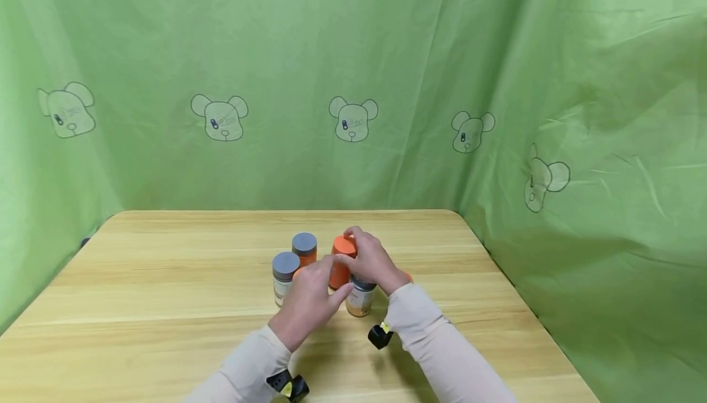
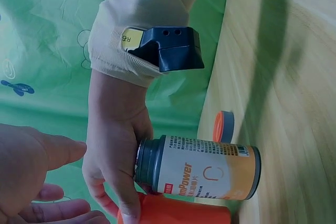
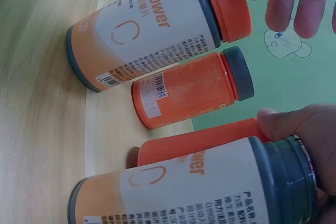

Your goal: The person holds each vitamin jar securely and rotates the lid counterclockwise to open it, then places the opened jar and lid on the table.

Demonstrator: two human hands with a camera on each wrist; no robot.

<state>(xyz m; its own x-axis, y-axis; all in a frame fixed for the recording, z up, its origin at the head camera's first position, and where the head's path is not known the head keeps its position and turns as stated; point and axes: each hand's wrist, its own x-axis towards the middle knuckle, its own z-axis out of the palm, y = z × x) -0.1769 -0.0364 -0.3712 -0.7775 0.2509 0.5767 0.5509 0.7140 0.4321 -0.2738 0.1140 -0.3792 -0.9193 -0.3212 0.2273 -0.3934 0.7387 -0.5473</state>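
Observation:
My right hand [image 1: 371, 262] holds the upper part of an orange bottle [image 1: 339, 275] that stands upright, thumb on one side near its orange top. Close in front of it stands a white-and-orange bottle [image 1: 360, 300] with a dark grey neck and no cap on. My left hand [image 1: 310, 297] hovers beside these bottles, fingers extended and nothing held. Behind it, mostly hidden in the head view, a white bottle has an orange cap [image 3: 226, 6]. In the left wrist view a loose grey-and-orange cap [image 2: 224, 127] lies on the table beyond the uncapped bottle.
Left of the hands stand a white bottle with a grey cap [image 1: 285, 263] and an orange bottle with a grey cap [image 1: 304, 245]. All are on a wooden table [image 1: 166, 280]. A green curtain [image 1: 287, 164] with bear-head prints hangs round its back and sides.

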